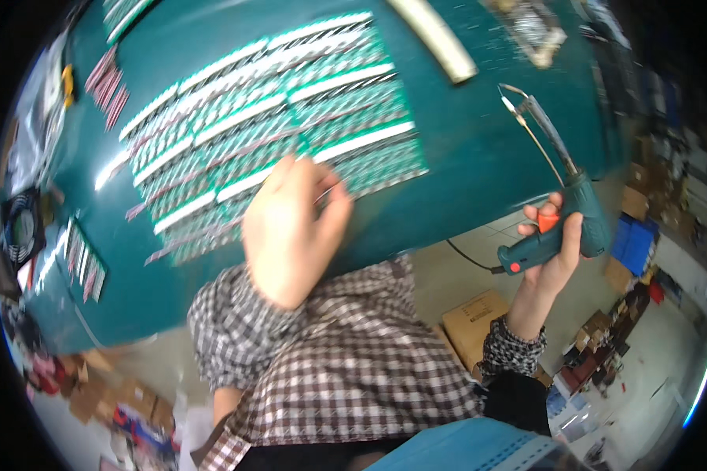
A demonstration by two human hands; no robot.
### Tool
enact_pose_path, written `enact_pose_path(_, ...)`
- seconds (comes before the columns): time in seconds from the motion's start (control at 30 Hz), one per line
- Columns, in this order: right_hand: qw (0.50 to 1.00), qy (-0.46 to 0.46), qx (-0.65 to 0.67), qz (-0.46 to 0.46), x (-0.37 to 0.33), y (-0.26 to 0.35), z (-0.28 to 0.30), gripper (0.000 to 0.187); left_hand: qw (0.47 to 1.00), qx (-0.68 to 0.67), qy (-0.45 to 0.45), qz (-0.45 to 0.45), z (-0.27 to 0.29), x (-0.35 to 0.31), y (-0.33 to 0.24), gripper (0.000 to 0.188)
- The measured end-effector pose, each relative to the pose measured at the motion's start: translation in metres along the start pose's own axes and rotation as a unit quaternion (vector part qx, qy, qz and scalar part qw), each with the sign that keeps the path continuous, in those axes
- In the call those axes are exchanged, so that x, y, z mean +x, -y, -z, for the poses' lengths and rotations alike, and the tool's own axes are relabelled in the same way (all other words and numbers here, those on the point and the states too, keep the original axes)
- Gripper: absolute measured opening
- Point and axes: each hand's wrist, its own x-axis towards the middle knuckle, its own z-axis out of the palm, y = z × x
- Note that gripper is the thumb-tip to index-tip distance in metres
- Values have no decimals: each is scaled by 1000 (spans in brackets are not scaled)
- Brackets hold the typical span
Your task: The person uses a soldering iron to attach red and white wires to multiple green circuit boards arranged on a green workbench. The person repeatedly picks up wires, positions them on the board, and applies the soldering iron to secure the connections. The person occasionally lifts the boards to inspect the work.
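My left hand (294, 224) is over the near edge of a large panel of green and white circuit boards (251, 114). Its fingers are curled, with thumb and forefinger close together; what they hold, if anything, is too small and blurred to make out. Off the table's right front edge, my right hand (554, 251) grips a dark green soldering gun (585, 208) with a red trigger. The gun points up and away, its iron tip and thin feed tube (538, 137) meeting near the top. Thin reddish wires (157, 255) run along the board rows.
Bundles of reddish wires (106, 86) and a small board strip (84, 259) lie at the left of the green table (463, 149). A pale bar (436, 39) lies at the far side. Below the soldering gun, a cardboard box (475, 322) stands on the floor, and a black cord (471, 259) trails off.
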Motion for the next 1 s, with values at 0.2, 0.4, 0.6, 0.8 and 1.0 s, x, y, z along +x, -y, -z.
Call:
enact_pose_path(0.2,949,-49,-125,285,64,50,-3,36,996,-26,63,61,11,-2,-13,17)
enact_pose_path(0.4,963,-156,-119,182,100,16,-26,29,996,-37,55,61,13,-6,-12,18)
enact_pose_path(0.6,996,-18,83,32,35,24,6,35,999,-15,47,14,7,-4,-10,13)
enact_pose_path(0.8,973,89,199,-74,-2,18,11,46,999,24,23,-17,3,-3,-8,8)
enact_pose_path(1.0,963,99,217,-127,-17,13,5,47,999,19,6,-25,-3,-3,-1,8)
